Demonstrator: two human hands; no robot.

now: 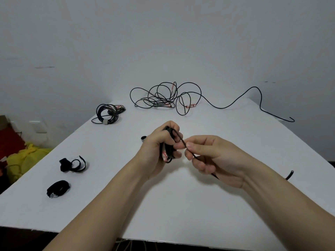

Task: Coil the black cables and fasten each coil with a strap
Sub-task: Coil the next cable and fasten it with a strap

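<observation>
A white counter (181, 205) fills most of the view. Its near edge runs along the bottom, and its far edge meets a plain grey wall (163, 42) that carries a few faint scuffs. Above the middle of the counter the left hand (154, 149) grips a small coil (167, 153) of black cable, its fingers (178, 154) curled round the loops. Just beside it the right hand (215, 156) pinches a loose strand (181, 140) that leads off that coil, with thumb and forefinger closed on it and the other fingers loosely bent. The strand passes under the right palm, and a cable end (290, 174) shows on the counter beyond the right wrist. At the far edge lies a tangled cable (163, 96), with one long run (261, 100) snaking off to the right. To the far left sits a finished coil (107, 113) bound with a pale strap (105, 122). Two black straps lie near the left edge, one (72, 164) farther and one (58, 188) nearer, and a small strap roll (143, 138) rests just behind the left hand. Off the counter to the left are a yellow bag (27, 156), something red (9, 140) and a wall socket (38, 126).
</observation>
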